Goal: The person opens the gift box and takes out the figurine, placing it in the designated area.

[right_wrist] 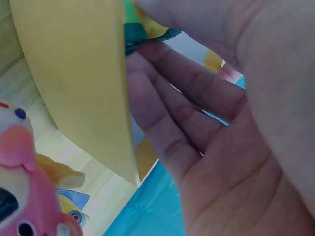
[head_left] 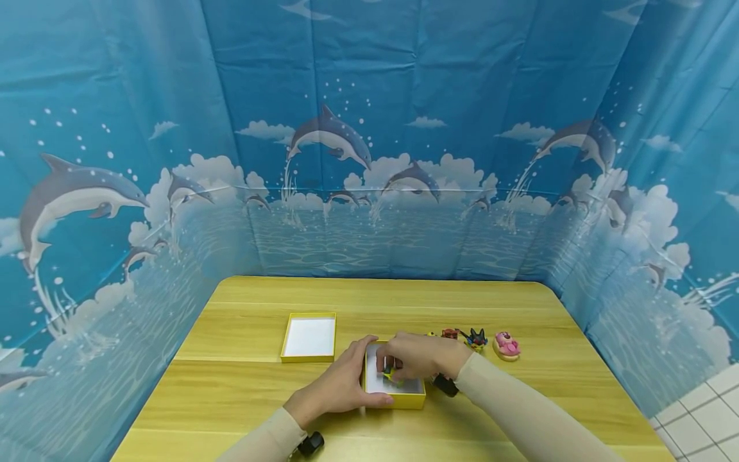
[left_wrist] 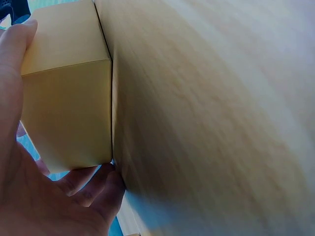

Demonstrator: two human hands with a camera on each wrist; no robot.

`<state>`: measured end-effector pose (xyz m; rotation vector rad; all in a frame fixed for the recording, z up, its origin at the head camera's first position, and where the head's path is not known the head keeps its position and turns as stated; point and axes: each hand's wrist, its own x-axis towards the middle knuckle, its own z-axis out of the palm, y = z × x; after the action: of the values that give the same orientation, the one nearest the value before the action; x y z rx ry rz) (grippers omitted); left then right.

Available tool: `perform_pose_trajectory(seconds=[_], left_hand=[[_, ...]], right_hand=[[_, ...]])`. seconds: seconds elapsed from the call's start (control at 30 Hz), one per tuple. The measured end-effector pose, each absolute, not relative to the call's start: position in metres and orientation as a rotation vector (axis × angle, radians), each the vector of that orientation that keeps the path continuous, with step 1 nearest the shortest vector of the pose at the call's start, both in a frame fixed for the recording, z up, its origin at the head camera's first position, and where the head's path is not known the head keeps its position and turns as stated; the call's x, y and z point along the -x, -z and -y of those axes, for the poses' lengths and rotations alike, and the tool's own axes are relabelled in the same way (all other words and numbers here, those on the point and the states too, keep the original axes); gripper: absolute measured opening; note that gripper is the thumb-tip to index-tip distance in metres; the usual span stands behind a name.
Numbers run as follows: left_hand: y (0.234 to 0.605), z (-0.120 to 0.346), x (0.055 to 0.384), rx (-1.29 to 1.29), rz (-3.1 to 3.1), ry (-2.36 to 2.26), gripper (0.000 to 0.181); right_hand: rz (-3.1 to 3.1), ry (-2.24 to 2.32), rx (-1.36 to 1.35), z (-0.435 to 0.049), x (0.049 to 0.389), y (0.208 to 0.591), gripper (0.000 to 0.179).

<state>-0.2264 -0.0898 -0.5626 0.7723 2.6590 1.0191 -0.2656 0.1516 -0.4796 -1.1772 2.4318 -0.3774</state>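
A yellow box [head_left: 408, 402] with a white inside stands near the front middle of the table. My left hand [head_left: 344, 384] grips it from the left, thumb at the near side and fingers at the far side; the left wrist view shows the thumb on the box wall [left_wrist: 69, 113]. My right hand [head_left: 423, 355] reaches inside, pinching a small green and yellow figurine [head_left: 390, 375] between thumb and fingers. In the right wrist view the figurine's dark green base [right_wrist: 135, 35] shows behind the box wall; its upper part is cut off.
A shallow yellow tray-like box part [head_left: 308, 359], white inside, lies to the left. Right of the box stand a black-eared figurine [head_left: 476, 339], a reddish-brown one [head_left: 450, 333] and a pink one [head_left: 507, 345]. A dolphin-printed curtain [head_left: 369, 244] hangs behind the table.
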Motion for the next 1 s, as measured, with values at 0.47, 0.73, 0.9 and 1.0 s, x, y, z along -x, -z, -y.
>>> perform_pose_trajectory(seconds=[0.47,0.73,0.9,1.0], left_hand=[[0.561,0.089,0.226,-0.769,-2.657,-1.024,0.131],[0.562,0.09,0.225,-0.777,-2.656,-1.028,0.131],[0.562,0.09,0.225,-0.767,-2.65,-1.03,0.13],[0.561,0.09,0.225,-0.767,-2.651,-1.023,0.13]], right_hand=[[-2.515,0.387,1.264,-0.158,0.26,0.476,0.039],[-2.587,0.398,1.391,-0.166,0.258,0.476,0.036],[-2.614,0.424,1.406,-0.171,0.256,0.476,0.035],[-2.606,0.471,1.392,-0.173,0.254,0.474,0.034]])
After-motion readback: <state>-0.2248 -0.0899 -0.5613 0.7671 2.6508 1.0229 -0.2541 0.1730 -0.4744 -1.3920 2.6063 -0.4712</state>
